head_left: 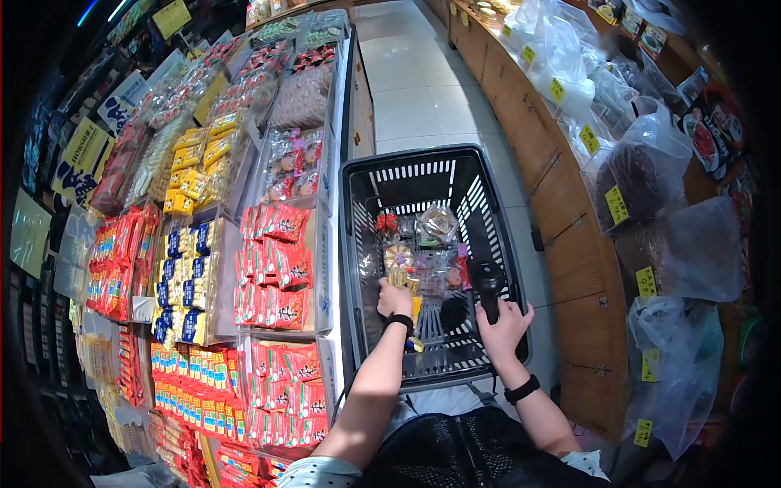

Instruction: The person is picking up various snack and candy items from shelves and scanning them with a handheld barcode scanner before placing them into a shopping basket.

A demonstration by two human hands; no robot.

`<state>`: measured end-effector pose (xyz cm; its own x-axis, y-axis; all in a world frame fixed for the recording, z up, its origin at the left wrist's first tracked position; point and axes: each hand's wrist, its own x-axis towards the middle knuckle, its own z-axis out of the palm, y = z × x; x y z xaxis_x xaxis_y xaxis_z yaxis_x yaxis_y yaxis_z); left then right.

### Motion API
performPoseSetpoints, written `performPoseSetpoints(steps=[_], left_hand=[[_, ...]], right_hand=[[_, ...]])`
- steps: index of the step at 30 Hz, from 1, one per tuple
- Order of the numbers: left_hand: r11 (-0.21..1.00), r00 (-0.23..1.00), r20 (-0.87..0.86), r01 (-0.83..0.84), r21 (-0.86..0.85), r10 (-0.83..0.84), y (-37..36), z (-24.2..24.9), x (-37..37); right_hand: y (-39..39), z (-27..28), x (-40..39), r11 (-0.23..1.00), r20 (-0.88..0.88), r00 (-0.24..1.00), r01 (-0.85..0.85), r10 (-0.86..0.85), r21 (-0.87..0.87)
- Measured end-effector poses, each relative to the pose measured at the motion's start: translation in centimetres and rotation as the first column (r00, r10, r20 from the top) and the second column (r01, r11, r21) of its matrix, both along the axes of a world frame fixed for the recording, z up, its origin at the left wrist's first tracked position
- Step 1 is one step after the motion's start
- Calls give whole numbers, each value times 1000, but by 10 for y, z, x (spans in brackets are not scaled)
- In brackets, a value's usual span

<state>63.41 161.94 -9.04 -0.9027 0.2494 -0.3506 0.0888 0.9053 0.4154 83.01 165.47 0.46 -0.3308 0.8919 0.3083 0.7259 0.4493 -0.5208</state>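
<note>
A black plastic basket (355,244) holds several clear-wrapped snack packs (435,264). My left hand (394,299) reaches inside it, fingers curled on a yellow packet (412,285) near the basket's left side. My right hand (503,325) is at the basket's right rim, closed around the basket's black handle (486,281), which stands up there. Another small yellow and blue packet (416,344) lies lower in the basket, beneath my left wrist. Part of the contents is hidden behind my left hand and forearm.
Left of the basket, a stepped display holds red packets (277,252), yellow packets (189,171) and blue-and-cream packets (181,285). At right, a wooden counter (582,309) bears plastic bags (643,175) with yellow price labels. A tiled aisle floor (415,81) runs ahead between them.
</note>
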Motion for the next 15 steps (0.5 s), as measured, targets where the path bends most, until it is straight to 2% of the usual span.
performPoseSetpoints(steps=[1,2,3,4,5,6,8,9,10,12,13,14,15], left_hand=[[989,994,-27,-102,112,105,1,9,0],[989,994,-29,-99,113,102,3,-6,-4],[910,991,17,-126,395,129,5,-26,-10],[752,988,70,-153,642,141,6,-23,-12],[592,943,333,-258,764,-18,5,-19,-13],[591,943,334,-258,764,-19,5,-18,-13],[467,865,436,-287,837,-249,8,-20,-12],[416,839,500,-385,824,-214,11,-22,-7],[415,839,500,-385,824,-216,9,-5,-2],[438,670,685,-544,715,-286,3,31,8],[413,630,672,-532,739,-389,0,34,6],[407,636,669,-534,741,-385,-2,37,9],[384,585,682,-564,731,-440,-5,39,14]], right_hand=[[1,0,1,1000,-5,1000,-4,4,4],[1,0,2,1000,-7,1000,-1,1,5],[1,1,2,1000,-10,1000,-12,12,-4],[1,1,2,1000,-13,1000,-22,22,-14],[0,3,2,1000,-15,1000,-19,19,-13],[1,5,2,999,-23,999,-36,36,-5],[2,7,3,999,-29,998,-52,52,5],[3,7,2,998,-35,997,-68,68,3],[4,7,2,996,-41,996,-85,85,2],[1,8,4,996,-34,996,-87,87,9],[0,7,4,996,-33,995,-94,94,11],[-1,6,4,995,-32,994,-101,101,13],[-1,7,4,994,-35,993,-109,110,16]])
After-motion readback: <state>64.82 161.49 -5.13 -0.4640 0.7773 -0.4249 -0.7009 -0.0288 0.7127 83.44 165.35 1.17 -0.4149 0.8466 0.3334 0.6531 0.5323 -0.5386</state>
